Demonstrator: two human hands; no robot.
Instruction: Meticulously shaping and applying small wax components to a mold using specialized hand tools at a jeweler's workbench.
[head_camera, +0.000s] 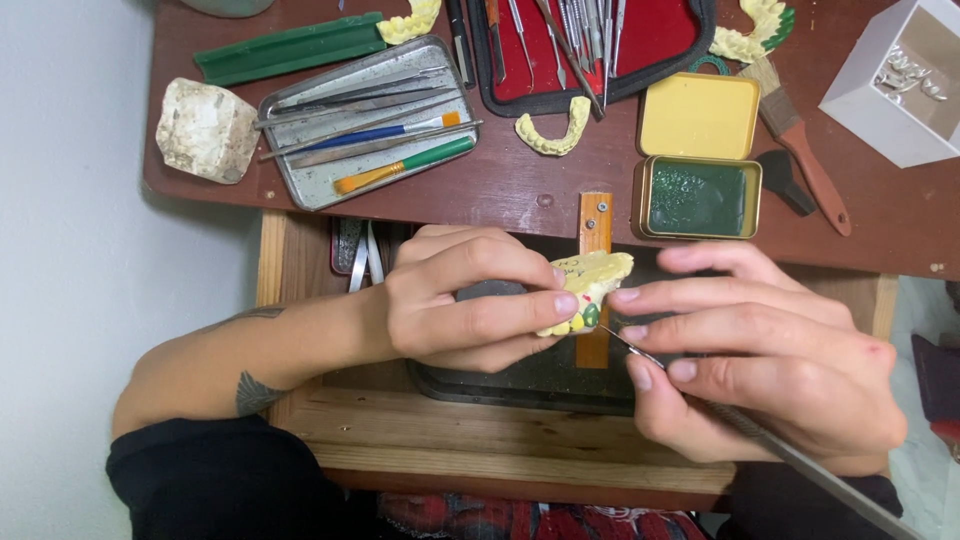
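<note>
Dead centre of frame, left hand (455, 305) is gripping a pale yellow plaster tooth model (588, 290); right hand (760, 365), just right of it, is pinching a thin metal carving tool (800, 460), tip angling up-left at it.

Over an open wooden drawer (500, 430), the left hand (460, 300) grips a yellow dental cast (588, 285) while the right hand (760, 350) holds a thin metal carving tool (770, 440), its tip touching the cast, below a green-filled tin (697, 197).
</note>
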